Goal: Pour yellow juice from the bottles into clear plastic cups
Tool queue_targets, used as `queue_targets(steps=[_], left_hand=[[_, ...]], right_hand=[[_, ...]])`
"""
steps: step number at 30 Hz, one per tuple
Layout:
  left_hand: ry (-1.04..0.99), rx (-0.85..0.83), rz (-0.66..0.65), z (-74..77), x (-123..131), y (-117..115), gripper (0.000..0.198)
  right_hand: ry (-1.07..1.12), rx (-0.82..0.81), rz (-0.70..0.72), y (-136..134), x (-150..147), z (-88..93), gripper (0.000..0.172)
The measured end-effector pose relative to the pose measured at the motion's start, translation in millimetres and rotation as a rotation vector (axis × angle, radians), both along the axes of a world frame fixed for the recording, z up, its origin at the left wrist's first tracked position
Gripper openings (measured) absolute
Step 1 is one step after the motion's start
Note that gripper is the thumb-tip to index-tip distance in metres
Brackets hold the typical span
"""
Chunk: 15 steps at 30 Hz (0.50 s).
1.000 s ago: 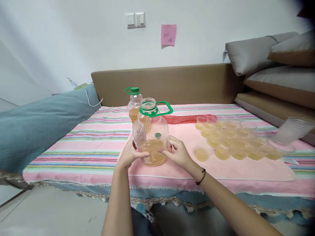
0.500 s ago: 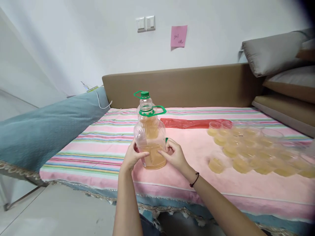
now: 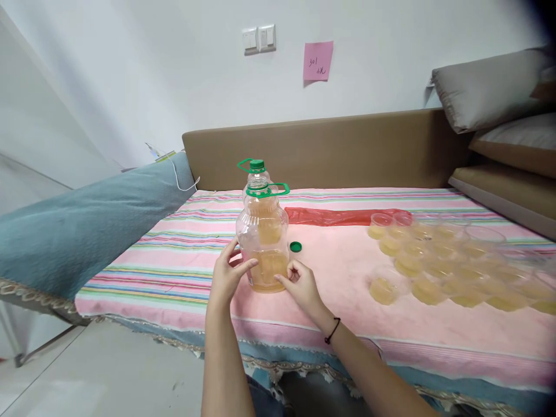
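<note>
A clear plastic jug (image 3: 262, 237) with a green neck ring and handle stands uncapped on the pink towel (image 3: 347, 272), about a third full of amber liquid. My left hand (image 3: 228, 275) rests against its lower left side, fingers loosely curled. My right hand (image 3: 299, 286) touches its lower right side with the fingertips. A green cap (image 3: 296, 247) lies on the towel just right of the jug. Behind it stands a second, capped bottle (image 3: 256, 169), mostly hidden.
Several small clear cups (image 3: 434, 260) of amber liquid crowd the towel at the right. A red plastic bag (image 3: 343, 216) lies behind them. The striped bedcover (image 3: 174, 255) reaches the brown headboard (image 3: 330, 150); a blue-grey pillow (image 3: 87, 226) is left, cushions (image 3: 490, 92) right.
The jug has been set down upright on the towel. Both hands have loosened and slid lower on its sides. The green cap beside it is now uncovered.
</note>
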<state>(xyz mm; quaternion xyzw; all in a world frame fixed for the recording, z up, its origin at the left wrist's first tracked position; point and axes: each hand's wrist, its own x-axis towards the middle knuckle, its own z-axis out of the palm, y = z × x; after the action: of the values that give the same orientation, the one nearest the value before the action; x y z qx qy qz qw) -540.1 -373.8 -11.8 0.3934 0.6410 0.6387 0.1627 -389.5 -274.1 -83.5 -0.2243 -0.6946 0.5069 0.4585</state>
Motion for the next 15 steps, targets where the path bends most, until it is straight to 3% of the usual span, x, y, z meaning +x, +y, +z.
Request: queue_targets(steps=[5, 10, 15], left_hand=[[-0.02, 0.003, -0.045, 5.6, 2.1, -2.9, 0.082], [0.073, -0.012, -0.003, 4.2, 6.8, 3.0, 0.099], [0.13, -0.031, 0.063, -1.9, 4.7, 9.3, 0.103]], right_hand=[[0.003, -0.009, -0.032, -6.6, -15.2, 1.4, 0.034], [-0.02, -0.001, -0.061, -15.0, -25.2, -1.1, 0.032], [-0.091, 0.056, 0.03, -15.9, -9.5, 12.1, 0.022]])
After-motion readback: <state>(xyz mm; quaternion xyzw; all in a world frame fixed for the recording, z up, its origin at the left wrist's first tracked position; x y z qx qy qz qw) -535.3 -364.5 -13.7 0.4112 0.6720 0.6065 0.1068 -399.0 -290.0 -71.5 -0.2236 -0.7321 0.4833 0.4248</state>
